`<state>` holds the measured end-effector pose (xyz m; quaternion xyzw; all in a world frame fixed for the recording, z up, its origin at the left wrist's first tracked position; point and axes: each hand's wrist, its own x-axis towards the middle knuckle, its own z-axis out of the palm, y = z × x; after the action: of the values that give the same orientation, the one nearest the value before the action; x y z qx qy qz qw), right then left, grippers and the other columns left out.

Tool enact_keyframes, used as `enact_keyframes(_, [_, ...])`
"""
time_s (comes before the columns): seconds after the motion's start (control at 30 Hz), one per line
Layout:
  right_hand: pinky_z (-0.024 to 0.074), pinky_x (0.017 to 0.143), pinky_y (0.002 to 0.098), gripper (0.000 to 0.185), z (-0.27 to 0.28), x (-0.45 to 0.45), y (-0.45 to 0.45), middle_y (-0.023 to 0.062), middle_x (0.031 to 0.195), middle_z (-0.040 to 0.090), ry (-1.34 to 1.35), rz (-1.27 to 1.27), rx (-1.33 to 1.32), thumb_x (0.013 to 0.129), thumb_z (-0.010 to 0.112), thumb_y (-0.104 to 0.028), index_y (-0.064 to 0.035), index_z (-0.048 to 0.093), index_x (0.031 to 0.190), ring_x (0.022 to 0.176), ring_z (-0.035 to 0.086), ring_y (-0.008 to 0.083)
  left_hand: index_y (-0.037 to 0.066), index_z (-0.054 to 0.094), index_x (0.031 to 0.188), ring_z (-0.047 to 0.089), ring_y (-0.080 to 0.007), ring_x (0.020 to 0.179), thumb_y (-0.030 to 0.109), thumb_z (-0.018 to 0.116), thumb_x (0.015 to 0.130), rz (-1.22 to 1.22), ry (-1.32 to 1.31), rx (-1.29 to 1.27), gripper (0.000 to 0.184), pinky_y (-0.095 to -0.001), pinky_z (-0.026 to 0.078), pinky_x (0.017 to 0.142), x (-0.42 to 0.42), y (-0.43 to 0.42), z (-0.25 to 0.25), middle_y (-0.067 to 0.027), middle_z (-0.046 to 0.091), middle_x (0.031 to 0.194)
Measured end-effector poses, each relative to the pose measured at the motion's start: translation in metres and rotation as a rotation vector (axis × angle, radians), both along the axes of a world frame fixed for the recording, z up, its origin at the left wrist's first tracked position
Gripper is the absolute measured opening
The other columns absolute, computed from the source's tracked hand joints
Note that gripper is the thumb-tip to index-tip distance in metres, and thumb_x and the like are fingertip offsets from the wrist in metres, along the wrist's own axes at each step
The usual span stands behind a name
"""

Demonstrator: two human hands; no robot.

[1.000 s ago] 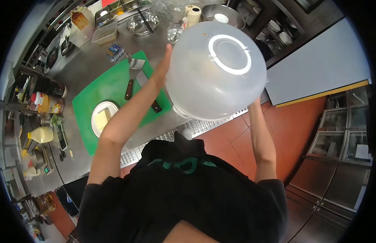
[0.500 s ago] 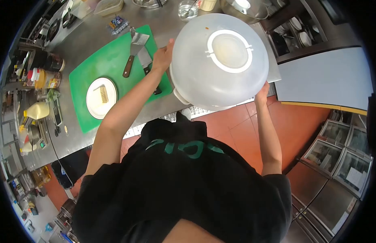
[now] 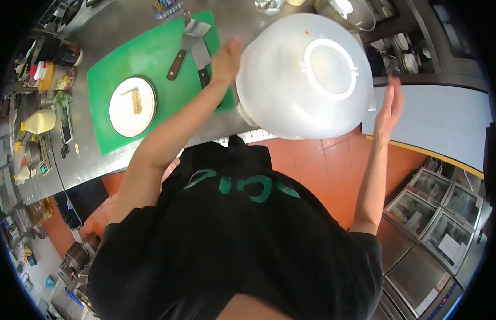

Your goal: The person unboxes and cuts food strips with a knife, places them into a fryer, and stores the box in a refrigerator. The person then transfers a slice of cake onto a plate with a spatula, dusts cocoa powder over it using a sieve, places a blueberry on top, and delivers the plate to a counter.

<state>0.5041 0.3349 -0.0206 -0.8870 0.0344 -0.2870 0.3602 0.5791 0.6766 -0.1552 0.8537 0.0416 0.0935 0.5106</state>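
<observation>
A large translucent white dome (image 3: pixel 280 80), with a white ring on its top, stands at the counter's front edge over a white rim. My left hand (image 3: pixel 226 61) is just left of it, apart from it and slightly blurred, with nothing visible in it. On the dome's right, my right hand (image 3: pixel 389 109) is held off its side, fingers stretched out and holding nothing. Left of my left hand, a spatula (image 3: pixel 185 50) and a knife (image 3: pixel 201 58) lie on the green cutting board (image 3: pixel 162 96). A white plate (image 3: pixel 120 114) there bears a pale yellow block (image 3: pixel 136 101).
Jars (image 3: pixel 58 77), a yellowish bottle (image 3: pixel 40 121) and a scale (image 3: pixel 44 166) line the left side. Metal bowls (image 3: pixel 360 13) and a glass (image 3: pixel 269 5) stand behind the dome. A pale panel (image 3: pixel 434 117) is at the right, above glass-topped compartments (image 3: pixel 429 186).
Both hands have come away from the dome, my right hand moving outward to the right. The view has shifted, with the board and counter items now higher in the picture.
</observation>
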Motion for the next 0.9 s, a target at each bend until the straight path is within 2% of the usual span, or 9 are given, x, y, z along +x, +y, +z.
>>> enact_keyframes(0.1, [0.0317,0.100,0.0405,0.039,0.038,0.019,0.042,0.0134,0.135,0.044,-0.150,0.234,-0.482,0.085,0.062,-0.030,-0.0125,0.059,0.119,0.118,0.041,0.0323,0.000,0.062,0.088,0.061,-0.0336,0.085,0.042,0.043,0.093,0.188,0.071,-0.140,0.047,-0.0395,0.047,0.075,-0.046,0.022,0.031,-0.0167,0.065,0.087])
enact_keyframes(0.17, [0.0292,0.103,0.0412,0.044,0.041,0.037,0.052,0.0105,0.140,0.039,-0.125,0.412,-0.572,0.084,0.062,-0.033,-0.0189,0.056,0.126,0.126,0.036,0.0303,0.001,0.061,0.086,0.062,-0.0211,0.078,0.030,0.051,0.091,0.178,0.381,-0.553,0.031,-0.0321,0.049,0.065,-0.091,0.034,0.027,-0.0121,0.064,0.079])
enact_keyframes(0.23, [0.0310,0.101,0.0408,0.044,0.035,0.048,0.072,0.0099,0.136,0.045,-0.137,0.580,-0.661,0.087,0.057,-0.039,-0.0161,0.056,0.125,0.122,0.041,0.0277,0.000,0.058,0.094,0.062,-0.0145,0.075,0.021,0.055,0.089,0.071,0.759,-0.643,0.021,-0.0263,0.050,0.059,-0.132,0.037,0.023,-0.0117,0.062,0.084])
enact_keyframes(0.33, [0.0265,0.104,0.0486,0.063,0.026,0.052,0.065,0.0183,0.141,0.034,0.208,0.579,-0.853,0.081,0.059,-0.044,-0.0135,0.045,0.134,0.127,0.033,0.0374,-0.003,0.052,0.109,0.063,-0.0196,0.075,0.019,0.056,0.088,-0.062,1.047,-0.804,0.031,-0.0282,0.053,0.060,-0.162,0.031,0.003,-0.0148,0.061,0.093])
enact_keyframes(0.47, [0.0247,0.105,0.0490,0.068,0.026,0.059,0.064,0.0196,0.141,0.032,0.209,0.675,-0.870,0.080,0.056,-0.049,-0.0123,0.042,0.136,0.128,0.030,0.0395,-0.007,0.042,0.124,0.065,-0.0261,0.082,0.009,0.057,0.086,-0.110,0.931,-0.904,0.044,-0.0320,0.056,0.066,-0.166,0.010,-0.015,-0.0190,0.060,0.099])
enact_keyframes(0.6, [0.0243,0.105,0.0490,0.069,0.029,0.063,0.070,0.0197,0.142,0.030,0.236,0.730,-0.875,0.082,0.053,-0.051,-0.0119,0.040,0.137,0.129,0.030,0.0394,-0.008,0.045,0.120,0.067,-0.0279,0.075,-0.001,0.055,0.084,0.014,0.800,-0.938,0.037,-0.0334,0.057,0.061,-0.166,-0.003,-0.036,-0.0219,0.060,0.097])
enact_keyframes(0.77, [0.0232,0.106,0.0491,0.069,0.026,0.062,0.066,0.0206,0.143,0.029,0.228,0.724,-0.902,0.085,0.048,-0.052,-0.0103,0.038,0.138,0.130,0.028,0.0396,-0.008,0.049,0.118,0.067,-0.0268,0.073,-0.002,0.057,0.083,0.168,0.612,-0.963,0.037,-0.0328,0.058,0.061,-0.158,-0.006,-0.033,-0.0208,0.063,0.092])
enact_keyframes(0.83, [0.0231,0.106,0.0492,0.068,0.022,0.058,0.067,0.0208,0.142,0.029,0.235,0.686,-0.899,0.085,0.048,-0.051,-0.0098,0.038,0.138,0.130,0.028,0.0398,-0.010,0.043,0.123,0.066,-0.0302,0.084,0.003,0.058,0.084,0.110,0.635,-1.005,0.043,-0.0349,0.057,0.072,-0.155,-0.004,-0.028,-0.0222,0.058,0.104])
enact_keyframes(0.9, [0.0230,0.106,0.0492,0.067,0.022,0.054,0.068,0.0211,0.142,0.029,0.235,0.649,-0.900,0.086,0.048,-0.050,-0.0093,0.038,0.138,0.130,0.028,0.0401,-0.011,0.046,0.119,0.066,-0.0294,0.081,0.003,0.063,0.082,0.165,0.621,-1.010,0.044,-0.0336,0.058,0.070,-0.155,-0.009,-0.030,-0.0220,0.060,0.102])
